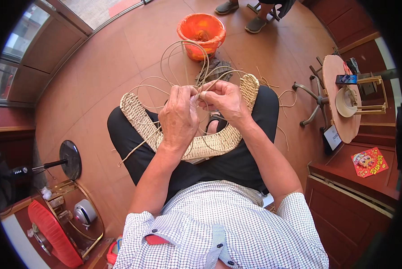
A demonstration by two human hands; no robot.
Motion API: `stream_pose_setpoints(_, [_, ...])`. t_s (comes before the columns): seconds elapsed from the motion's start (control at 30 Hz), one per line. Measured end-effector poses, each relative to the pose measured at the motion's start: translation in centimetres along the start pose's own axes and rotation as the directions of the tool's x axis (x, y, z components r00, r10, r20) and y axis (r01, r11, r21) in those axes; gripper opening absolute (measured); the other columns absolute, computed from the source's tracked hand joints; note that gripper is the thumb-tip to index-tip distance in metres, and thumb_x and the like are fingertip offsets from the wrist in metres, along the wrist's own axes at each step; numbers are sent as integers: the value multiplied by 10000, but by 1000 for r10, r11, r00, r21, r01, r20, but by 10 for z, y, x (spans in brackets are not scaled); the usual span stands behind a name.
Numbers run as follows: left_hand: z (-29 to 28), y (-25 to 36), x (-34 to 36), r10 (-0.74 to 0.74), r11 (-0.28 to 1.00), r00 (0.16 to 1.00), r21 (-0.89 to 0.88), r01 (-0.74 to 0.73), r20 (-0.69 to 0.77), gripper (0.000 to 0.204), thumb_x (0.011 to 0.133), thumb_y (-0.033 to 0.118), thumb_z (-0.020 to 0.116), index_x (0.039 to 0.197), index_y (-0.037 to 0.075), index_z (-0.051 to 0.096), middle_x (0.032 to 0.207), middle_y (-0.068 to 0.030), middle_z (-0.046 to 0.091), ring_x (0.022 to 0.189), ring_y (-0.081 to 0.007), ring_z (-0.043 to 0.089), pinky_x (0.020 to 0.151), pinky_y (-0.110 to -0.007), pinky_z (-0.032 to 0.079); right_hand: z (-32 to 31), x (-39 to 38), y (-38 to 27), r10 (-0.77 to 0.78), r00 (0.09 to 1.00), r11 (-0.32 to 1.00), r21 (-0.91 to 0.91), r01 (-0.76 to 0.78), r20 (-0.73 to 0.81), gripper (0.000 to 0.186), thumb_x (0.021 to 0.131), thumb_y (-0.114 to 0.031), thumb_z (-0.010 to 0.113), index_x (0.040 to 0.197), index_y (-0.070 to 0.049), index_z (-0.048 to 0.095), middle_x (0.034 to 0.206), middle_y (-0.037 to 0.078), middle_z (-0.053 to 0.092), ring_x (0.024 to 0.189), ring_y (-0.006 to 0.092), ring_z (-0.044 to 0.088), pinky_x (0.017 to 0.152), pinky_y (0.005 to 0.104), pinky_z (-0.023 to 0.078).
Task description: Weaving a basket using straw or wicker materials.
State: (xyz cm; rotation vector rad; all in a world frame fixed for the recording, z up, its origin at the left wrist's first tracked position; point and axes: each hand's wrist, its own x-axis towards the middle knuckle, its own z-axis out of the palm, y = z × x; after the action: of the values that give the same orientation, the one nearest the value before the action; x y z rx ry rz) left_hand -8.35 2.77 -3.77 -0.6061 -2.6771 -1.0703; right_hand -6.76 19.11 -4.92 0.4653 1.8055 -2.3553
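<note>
Across my lap lies a woven straw-coloured U-shaped piece (210,145), its two arms pointing away from me along my thighs. Above its open middle, my left hand (179,112) and my right hand (228,101) meet with fingertips pinched together. Both are closed on thin tan cord (205,67), which loops up and away in several wide coils. Where the cord passes between the fingers is partly hidden. Loose cord ends trail from the woven piece on both sides, one sticking out at the left (131,154).
An orange bucket (201,56) stands on the tiled floor ahead, a dark bundle beside it. Another person's shoes (256,25) are beyond. To the right is a small round table (331,76) with a hat, phone and wooden frame. A black fan (70,160) stands left.
</note>
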Motion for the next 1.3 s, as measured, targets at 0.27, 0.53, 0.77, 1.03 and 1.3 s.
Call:
stream_pose_setpoints(0.27, [-11,-7,-20,-20,994,999,-103,23,30,83,986,87,694,1038,37,655,973,-136,666,860,-363,693,733,-447,550,8,4,2,-8,996,999,31,10,-88,129,905,-33,710,1019,4,663,812,42,726,678,89,680,600,241,544])
stream_pose_setpoints(0.53, [-33,8,7,199,970,974,121,-212,111,71,975,120,710,1004,63,680,915,-102,636,824,-335,678,718,-453,533,2,7,8,-61,998,992,-112,58,-22,130,961,-70,710,1063,-6,663,836,28,722,761,97,725,658,233,567])
stream_pose_setpoints(0.77, [-18,-12,55,218,967,966,107,-233,137,76,921,175,753,932,114,708,908,-75,624,854,-294,681,699,-441,522,9,2,3,-17,995,1000,10,18,-101,163,886,-28,715,1037,8,662,810,43,727,679,88,685,617,245,562])
stream_pose_setpoints(1.03, [-18,-15,58,363,878,923,285,-385,131,123,890,170,764,1003,125,749,931,-77,638,901,-283,657,736,-437,514,9,5,1,31,997,999,36,-29,-64,233,944,-126,801,1072,-35,630,803,14,692,674,74,665,595,226,548])
stream_pose_setpoints(1.3, [-20,6,-18,6,959,990,-279,-45,-138,207,985,-4,682,1182,49,723,1025,-62,710,840,-161,650,765,-318,548,6,5,-6,98,995,994,58,-98,-9,165,962,-97,768,1087,-26,686,820,-1,697,668,60,648,591,209,534])
